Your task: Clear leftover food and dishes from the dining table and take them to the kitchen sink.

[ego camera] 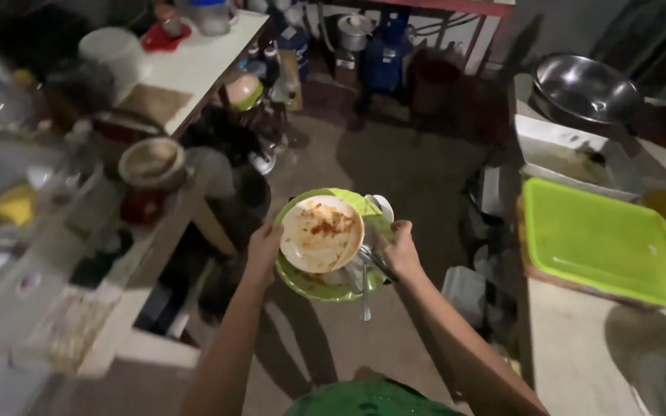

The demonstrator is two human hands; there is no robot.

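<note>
Fingers: those of the left hand [263, 248] curl round the left rim of the stack; those of the right hand [399, 248] are wrapped round its right rim, also pinching metal cutlery [365, 270] whose handles hang below the plates.
Stack: a round white plate [321, 233] lies on a round lime-green plate [325, 283], held in the air over the concrete floor [395, 166], between the two surfaces.
White plate contents: smears of red sauce and crumbs; no whole food.
Behind the stack: a white spoon-like piece [381, 205] shows at the far rim; what it is cannot be told.
Left surface: a cluttered surface [198, 58] carries a pale round bowl [152, 162], its contents blurred, and a white bucket-like tub [113, 50].
Right surface: a lime-green rectangular plastic tray [603, 243] lies with nothing in it, its base bare.
Further back, right: a large steel bowl [587, 91] rests on a white rectangular basin [572, 154].
</note>
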